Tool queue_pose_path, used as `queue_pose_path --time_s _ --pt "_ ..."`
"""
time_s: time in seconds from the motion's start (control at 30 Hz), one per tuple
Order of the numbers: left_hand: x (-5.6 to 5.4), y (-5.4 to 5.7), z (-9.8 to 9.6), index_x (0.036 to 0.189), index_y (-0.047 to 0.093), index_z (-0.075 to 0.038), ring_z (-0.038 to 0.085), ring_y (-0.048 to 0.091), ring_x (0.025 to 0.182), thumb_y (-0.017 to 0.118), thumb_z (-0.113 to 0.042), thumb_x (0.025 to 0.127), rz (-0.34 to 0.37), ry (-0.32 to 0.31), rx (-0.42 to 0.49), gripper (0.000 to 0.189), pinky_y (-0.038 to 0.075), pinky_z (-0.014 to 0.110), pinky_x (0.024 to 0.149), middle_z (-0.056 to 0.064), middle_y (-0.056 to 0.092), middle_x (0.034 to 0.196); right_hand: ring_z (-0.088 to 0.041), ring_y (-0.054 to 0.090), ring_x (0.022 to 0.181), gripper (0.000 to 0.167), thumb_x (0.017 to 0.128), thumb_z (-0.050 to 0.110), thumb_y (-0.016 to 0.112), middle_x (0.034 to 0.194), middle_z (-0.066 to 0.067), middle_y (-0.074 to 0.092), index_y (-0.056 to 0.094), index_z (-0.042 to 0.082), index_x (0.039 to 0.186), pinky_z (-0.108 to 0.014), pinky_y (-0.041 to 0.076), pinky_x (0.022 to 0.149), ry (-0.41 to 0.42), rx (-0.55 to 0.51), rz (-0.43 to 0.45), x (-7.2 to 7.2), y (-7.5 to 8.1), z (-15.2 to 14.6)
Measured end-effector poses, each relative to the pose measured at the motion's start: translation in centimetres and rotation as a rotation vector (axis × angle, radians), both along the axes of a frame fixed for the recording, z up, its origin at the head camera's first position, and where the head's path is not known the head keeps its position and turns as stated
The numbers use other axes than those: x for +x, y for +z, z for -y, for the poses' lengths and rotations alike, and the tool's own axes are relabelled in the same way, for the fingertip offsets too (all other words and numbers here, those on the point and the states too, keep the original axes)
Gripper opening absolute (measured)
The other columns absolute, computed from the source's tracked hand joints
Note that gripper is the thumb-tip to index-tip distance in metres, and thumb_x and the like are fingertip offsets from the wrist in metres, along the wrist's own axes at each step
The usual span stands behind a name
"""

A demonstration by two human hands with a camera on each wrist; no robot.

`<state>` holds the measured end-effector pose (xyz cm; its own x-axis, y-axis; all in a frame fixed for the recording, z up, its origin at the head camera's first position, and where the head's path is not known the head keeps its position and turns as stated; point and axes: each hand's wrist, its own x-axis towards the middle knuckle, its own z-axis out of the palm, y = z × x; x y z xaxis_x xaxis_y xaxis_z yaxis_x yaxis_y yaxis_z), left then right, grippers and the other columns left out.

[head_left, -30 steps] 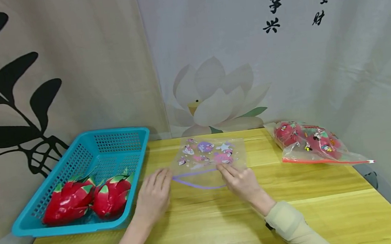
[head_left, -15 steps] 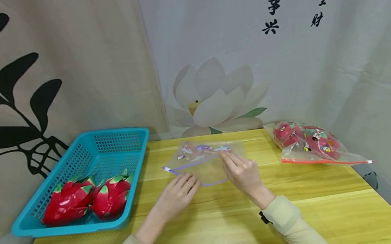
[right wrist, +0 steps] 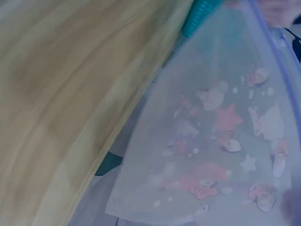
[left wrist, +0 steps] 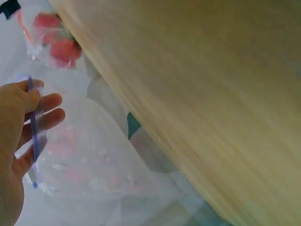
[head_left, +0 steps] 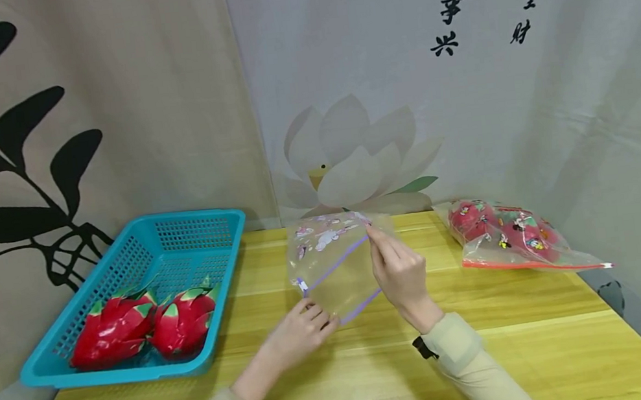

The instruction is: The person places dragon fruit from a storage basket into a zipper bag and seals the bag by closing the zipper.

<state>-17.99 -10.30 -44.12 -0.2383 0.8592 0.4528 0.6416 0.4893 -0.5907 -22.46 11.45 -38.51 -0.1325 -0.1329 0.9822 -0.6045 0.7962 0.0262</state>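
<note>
A clear zip bag [head_left: 335,283] with purple strips and pink and white cartoon prints is held up over the table, its mouth spread apart. My left hand [head_left: 299,336] grips the near edge of the mouth. In the left wrist view that hand [left wrist: 16,122] has its thumb and fingers around the purple strip [left wrist: 34,127]. My right hand [head_left: 401,276] pinches the far strip at its right end. A white slider [head_left: 303,285] sits at the strip's left end. The printed film [right wrist: 207,146] fills much of the right wrist view, where the right hand's fingers are hardly visible.
On the left stands a blue perforated basket [head_left: 227,236] with two red dragon fruits [head_left: 114,329] inside. A filled bag [head_left: 512,235] with a red zip strip lies at the table's [head_left: 545,326] right back edge. A printed curtain [head_left: 170,111] hangs behind.
My left hand has moved right from the bag's left corner to the near edge of its mouth. The right hand has risen with the far strip, and the mouth has spread wider.
</note>
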Motion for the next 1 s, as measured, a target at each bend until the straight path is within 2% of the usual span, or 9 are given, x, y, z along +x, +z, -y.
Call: queue_pose_path --time_s 0.13,0.23,0.3,0.43,0.57,0.73,0.87,1.0 --pt "0.1 0.0 -0.1 0.100 0.068 -0.023 0.007 0.066 0.085 0.072 -0.021 0.077 0.002 0.007 -0.018 0.024 0.052 0.030 0.086 -0.010 0.072 0.092 -0.025 0.068 0.056 0.016 0.090 0.004 0.058 0.083 -0.015 0.074 0.072 -0.001 0.096 -0.029 0.054 0.047 0.011 -0.035 0.010 0.1 0.4 0.2" --pt "-0.1 0.3 0.2 0.101 0.068 -0.021 0.009 0.066 0.086 0.070 -0.020 0.078 0.009 0.023 0.036 0.024 0.052 0.032 0.086 -0.008 0.072 0.092 -0.027 0.071 0.065 0.015 0.091 0.007 0.060 0.085 -0.015 0.074 0.071 -0.002 0.095 -0.032 0.058 0.056 0.010 0.010 0.033 0.3 0.5 0.1" --pt "-0.2 0.6 0.5 0.101 0.068 -0.020 0.011 0.066 0.085 0.068 -0.017 0.077 0.015 0.027 0.096 0.024 0.052 0.035 0.085 -0.006 0.071 0.091 -0.027 0.072 0.068 0.013 0.090 0.007 0.062 0.085 -0.015 0.074 0.071 -0.001 0.094 -0.032 0.058 0.058 0.000 0.061 0.057 0.5 0.4 -0.1" --pt "-0.6 1.0 1.0 0.100 0.067 -0.018 0.014 0.066 0.086 0.066 -0.011 0.076 0.016 0.024 0.196 0.025 0.054 0.041 0.085 -0.004 0.072 0.090 -0.026 0.072 0.070 0.012 0.084 0.006 0.068 0.089 -0.013 0.074 0.071 0.001 0.094 -0.030 0.057 0.055 -0.036 0.179 0.127 0.9 -0.3 -0.7" --pt "-0.8 1.0 1.4 0.101 0.067 -0.018 0.015 0.067 0.088 0.064 -0.011 0.076 0.013 0.034 0.218 0.026 0.055 0.045 0.081 -0.003 0.073 0.092 -0.025 0.072 0.071 0.017 0.077 0.004 0.072 0.093 -0.011 0.074 0.072 0.003 0.094 -0.028 0.055 0.049 -0.054 0.251 0.171 1.1 -1.2 -1.3" --pt "-0.8 1.1 1.8 0.102 0.067 -0.017 0.016 0.066 0.091 0.062 -0.009 0.075 0.022 0.056 0.224 0.029 0.055 0.046 0.079 -0.002 0.073 0.094 -0.021 0.069 0.066 0.017 0.074 0.005 0.074 0.089 -0.007 0.074 0.073 0.006 0.091 -0.025 0.051 0.043 -0.036 0.299 0.200 1.3 -1.8 -1.7" --pt "-0.8 1.3 1.9 0.101 0.066 -0.017 0.017 0.065 0.092 0.067 -0.007 0.074 0.017 0.063 0.244 0.029 0.055 0.048 0.078 -0.001 0.072 0.094 -0.021 0.070 0.067 0.017 0.073 0.004 0.076 0.086 -0.007 0.074 0.073 0.007 0.089 -0.026 0.053 0.047 0.002 0.334 0.231 1.5 -1.6 -1.8" --pt "-0.8 1.1 1.9 0.100 0.066 -0.018 0.017 0.066 0.090 0.068 -0.007 0.073 0.015 0.055 0.228 0.029 0.056 0.050 0.079 -0.002 0.072 0.092 -0.020 0.069 0.060 0.016 0.071 0.000 0.076 0.079 -0.008 0.073 0.073 0.005 0.087 -0.024 0.051 0.044 0.007 0.299 0.228 1.4 -1.0 -1.8"
